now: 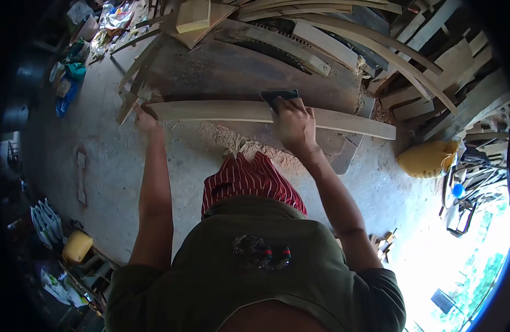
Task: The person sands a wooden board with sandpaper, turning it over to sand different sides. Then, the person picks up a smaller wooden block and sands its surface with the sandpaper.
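A long, slightly curved pale wooden board (216, 110) lies crosswise in front of me on a dark, low work surface (194, 74). At the board's left end, my left hand (147, 119) is closed around the tip. My right hand (295, 124) is over the board, right of its middle, with its fingers closed on a dark sheet that looks like sandpaper (279, 96). The sheet's far edge sticks out past my fingers, and the hand hides its underside. Wood shavings (238, 141) are heaped along the near side of the board.
Curved wood strips (371, 44) and offcuts are piled at the far right. A wooden block (193, 15) rests at the back. A yellow sack (426, 159) sits on the right, a yellow jerrycan (78, 246) at lower left. Bare concrete floor (105, 166) surrounds the work surface.
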`<state>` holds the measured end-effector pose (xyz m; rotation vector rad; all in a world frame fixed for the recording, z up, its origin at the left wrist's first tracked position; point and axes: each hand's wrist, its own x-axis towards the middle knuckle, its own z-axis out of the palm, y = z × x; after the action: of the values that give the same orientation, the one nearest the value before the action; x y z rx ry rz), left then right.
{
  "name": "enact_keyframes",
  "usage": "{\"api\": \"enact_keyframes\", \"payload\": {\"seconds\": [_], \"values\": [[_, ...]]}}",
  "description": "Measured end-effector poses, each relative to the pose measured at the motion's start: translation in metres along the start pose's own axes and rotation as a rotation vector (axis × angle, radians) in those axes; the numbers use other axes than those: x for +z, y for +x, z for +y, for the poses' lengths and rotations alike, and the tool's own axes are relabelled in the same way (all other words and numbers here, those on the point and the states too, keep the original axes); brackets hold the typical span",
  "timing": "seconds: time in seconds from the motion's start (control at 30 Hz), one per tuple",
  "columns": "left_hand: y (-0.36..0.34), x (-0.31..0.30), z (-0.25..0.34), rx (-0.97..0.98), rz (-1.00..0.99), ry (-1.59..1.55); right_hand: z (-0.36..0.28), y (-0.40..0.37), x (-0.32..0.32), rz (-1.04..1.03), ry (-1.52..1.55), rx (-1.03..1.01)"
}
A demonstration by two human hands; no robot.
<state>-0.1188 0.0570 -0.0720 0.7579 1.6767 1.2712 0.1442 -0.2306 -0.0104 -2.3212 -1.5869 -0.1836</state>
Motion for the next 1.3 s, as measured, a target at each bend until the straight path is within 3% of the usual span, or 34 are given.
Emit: {"api": "enact_keyframes", "payload": {"seconds": [0.1,0.17,0.23,0.27,0.33,0.4,0.43,0.5,0.57,0.63,0.7,0.8,0.83,0.9,0.97,1.1,1.17,1.23,1.3], "values": [[-0.008,-0.001,0.006,-0.028,-0.008,0.028,0.044,-0.012,-0.012,0.027,-0.14,-0.147],[0.0,-0.002,-0.002,-0.005,-0.027,-0.036,0.079,-0.016,-0.033,-0.13,-0.048,0.148],[0.021,-0.005,-0.02,-0.009,-0.009,-0.055,0.075,-0.008,-0.031,-0.271,-0.091,0.206],[0.023,-0.002,-0.02,-0.001,-0.015,-0.073,0.07,-0.003,-0.032,-0.397,-0.134,0.286],[0.017,-0.003,-0.015,0.001,-0.05,-0.084,0.024,0.015,-0.011,-0.436,-0.05,0.209],[0.008,-0.003,-0.011,0.0,-0.084,-0.088,-0.036,0.038,-0.012,-0.524,-0.147,-0.022],[0.006,-0.001,-0.01,0.024,-0.051,-0.071,-0.045,0.038,-0.004,-0.524,-0.145,-0.015],[0.007,-0.001,-0.01,0.049,-0.025,-0.05,-0.052,0.033,0.012,-0.124,0.132,-0.094],[0.011,-0.004,-0.014,0.055,-0.089,-0.122,-0.022,0.018,-0.013,-0.251,0.042,0.005],[0.016,-0.006,-0.02,0.076,-0.077,-0.082,0.026,-0.01,-0.017,-0.175,-0.122,0.131],[0.024,-0.006,-0.026,0.097,-0.055,-0.042,0.086,-0.045,-0.014,0.01,-0.075,0.194],[0.032,-0.007,-0.031,0.076,0.019,0.026,0.076,-0.048,-0.016,0.039,-0.238,0.273],[0.031,-0.008,-0.03,0.092,-0.043,-0.033,0.057,-0.047,-0.003,0.054,-0.332,0.187],[0.031,-0.008,-0.033,0.105,-0.109,-0.086,0.002,-0.037,0.004,0.01,-0.079,0.16],[0.033,-0.008,-0.029,0.063,-0.047,-0.01,-0.025,-0.037,0.001,-0.034,0.099,-0.008],[0.019,-0.01,-0.021,0.03,-0.118,-0.083,0.052,-0.072,-0.002,0.093,-0.091,0.109],[0.022,-0.005,-0.024,0.076,0.042,-0.031,0.092,-0.083,-0.005,0.188,-0.238,0.229],[0.011,-0.005,-0.015,0.063,0.037,-0.007,0.078,-0.081,-0.002,0.188,-0.264,0.337],[0.001,-0.003,-0.005,0.043,0.022,0.02,0.043,-0.068,0.0,0.16,-0.121,0.23]]}}
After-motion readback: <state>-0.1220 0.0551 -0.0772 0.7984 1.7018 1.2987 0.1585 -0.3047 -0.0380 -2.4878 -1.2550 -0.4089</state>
